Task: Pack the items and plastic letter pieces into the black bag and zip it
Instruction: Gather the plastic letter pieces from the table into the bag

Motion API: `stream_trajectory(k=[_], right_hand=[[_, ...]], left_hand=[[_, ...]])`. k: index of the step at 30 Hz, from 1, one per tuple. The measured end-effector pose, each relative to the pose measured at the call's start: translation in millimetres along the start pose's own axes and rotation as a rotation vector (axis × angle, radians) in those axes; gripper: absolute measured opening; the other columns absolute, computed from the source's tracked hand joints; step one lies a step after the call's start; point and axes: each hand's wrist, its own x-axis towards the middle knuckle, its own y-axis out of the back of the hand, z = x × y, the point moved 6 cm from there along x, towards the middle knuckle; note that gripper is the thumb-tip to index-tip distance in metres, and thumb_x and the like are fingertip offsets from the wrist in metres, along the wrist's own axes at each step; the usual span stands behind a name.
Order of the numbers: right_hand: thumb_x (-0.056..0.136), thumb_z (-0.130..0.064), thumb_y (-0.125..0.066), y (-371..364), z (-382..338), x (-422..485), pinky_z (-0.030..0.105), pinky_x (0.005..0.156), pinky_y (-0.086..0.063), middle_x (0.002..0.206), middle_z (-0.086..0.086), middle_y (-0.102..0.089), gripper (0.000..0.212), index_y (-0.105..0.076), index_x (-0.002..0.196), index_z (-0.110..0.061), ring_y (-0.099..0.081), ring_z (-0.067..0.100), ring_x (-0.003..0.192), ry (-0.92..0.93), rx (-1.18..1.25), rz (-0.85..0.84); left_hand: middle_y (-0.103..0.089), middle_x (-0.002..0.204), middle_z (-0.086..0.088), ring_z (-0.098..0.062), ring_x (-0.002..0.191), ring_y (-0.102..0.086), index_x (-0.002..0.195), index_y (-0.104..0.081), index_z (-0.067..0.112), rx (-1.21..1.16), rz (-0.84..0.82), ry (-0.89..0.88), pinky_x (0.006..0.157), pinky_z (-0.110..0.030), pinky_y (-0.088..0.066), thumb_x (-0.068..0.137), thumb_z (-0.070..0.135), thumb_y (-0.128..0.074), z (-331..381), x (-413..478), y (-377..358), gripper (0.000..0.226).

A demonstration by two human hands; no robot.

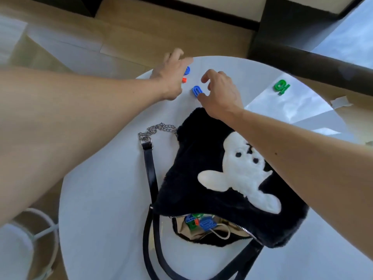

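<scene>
Reach past the unzipped black bag (201,178)
Right hand (221,96), thumb and forefinger spread, flanked a blue letter (196,91); left hand (171,75) covered another letter (187,70), grip unclear.

Two hands: left hand (171,77), right hand (220,93). One black bag (201,178), centre. Loose at 12 o'clock: upper blue letter (188,69), lower blue letter (196,90), one orange letter (184,80). Green letters (281,87), 2 o'clock: seemingly two. Bagged letters (202,222), 6 o'clock: uncountable.
</scene>
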Motion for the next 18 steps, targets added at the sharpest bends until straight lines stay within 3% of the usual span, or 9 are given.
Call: stream_trajectory(k=[7,11,14,16,18], right_hand=[[0.087,-0.039,-0.067,-25,-6,30,0.035,0.073,-0.036,0.118,0.004,-0.055,0.038,-0.058,0.121,-0.025,-0.054,0.025,0.093,0.047,-0.086,-0.031],[0.088,-0.018,-0.063,-26,-5,29,0.038,0.074,-0.045,0.113,0.008,-0.060,0.020,-0.064,0.107,-0.021,-0.059,0.032,0.098,0.044,-0.120,-0.018],[0.088,-0.018,-0.065,-22,2,23,0.038,0.082,-0.053,0.112,0.007,-0.064,0.020,-0.066,0.108,-0.020,-0.061,0.027,0.099,-0.026,-0.029,-0.016],[0.087,-0.021,-0.068,-16,6,19,0.031,0.072,-0.052,0.097,0.001,-0.066,0.019,-0.067,0.105,-0.020,-0.062,0.019,0.089,-0.096,0.142,0.027],[0.084,-0.023,-0.069,-6,2,13,0.024,0.058,-0.043,0.079,-0.004,-0.063,0.019,-0.066,0.102,-0.021,-0.060,0.010,0.071,-0.113,0.352,0.102]], left_hand=[[-0.040,0.137,-0.014,-0.035,0.120,-0.043,0.130,-0.055,0.012,0.062,0.018,-0.161,0.096,-0.049,-0.045,0.089,0.006,-0.060,-7,20,-6,0.041],[-0.048,0.122,-0.018,-0.037,0.109,-0.050,0.117,-0.062,0.010,0.062,-0.002,-0.204,0.092,-0.048,-0.045,0.092,0.010,-0.060,-7,15,-8,0.025],[-0.049,0.120,-0.019,-0.038,0.106,-0.049,0.114,-0.060,0.009,0.064,0.006,-0.215,0.089,-0.049,-0.047,0.093,0.007,-0.055,-8,5,-13,0.022],[-0.052,0.118,-0.018,-0.034,0.104,-0.052,0.112,-0.061,0.010,-0.078,0.009,-0.149,0.087,-0.042,-0.047,0.090,0.010,-0.055,-10,-1,-14,0.023],[-0.061,0.105,-0.013,-0.027,0.090,-0.058,0.105,-0.063,0.013,-0.467,0.040,0.050,0.078,-0.034,-0.048,0.089,0.016,-0.057,-10,-9,-11,0.017]])
